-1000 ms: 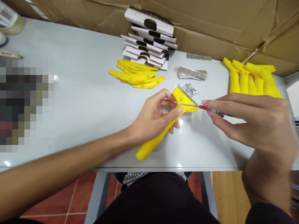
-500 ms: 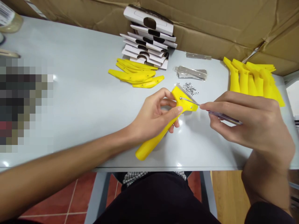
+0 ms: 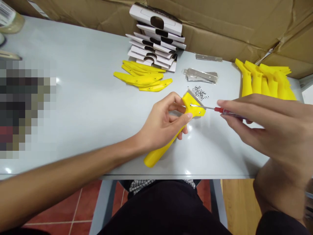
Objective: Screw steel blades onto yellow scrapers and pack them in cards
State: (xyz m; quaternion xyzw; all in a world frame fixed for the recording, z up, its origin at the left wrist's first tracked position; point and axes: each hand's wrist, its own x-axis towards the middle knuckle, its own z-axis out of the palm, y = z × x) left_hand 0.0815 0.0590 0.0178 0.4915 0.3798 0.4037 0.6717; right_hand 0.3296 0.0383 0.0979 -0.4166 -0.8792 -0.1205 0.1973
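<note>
My left hand is closed around a yellow scraper, with the thumb pressed near its neck. A metal blade edge shows along the scraper's head, and two screw heads sit in its face. My right hand grips a screwdriver with a red collar and a thin shaft. The screwdriver's tip meets the upper left screw. Just beyond the head lies a small heap of screws and nuts.
Flat metal blades lie behind the screws. Several curved yellow plates rest to the left, below a stack of white boxes. Yellow scraper handles are lined up at right. Cardboard walls the back edge; a jar stands far left.
My right hand has shifted right and its fingers have opened out somewhat, baring the screwdriver's red collar. The tip stays on the same screw. My left hand and the scraper have barely moved.
</note>
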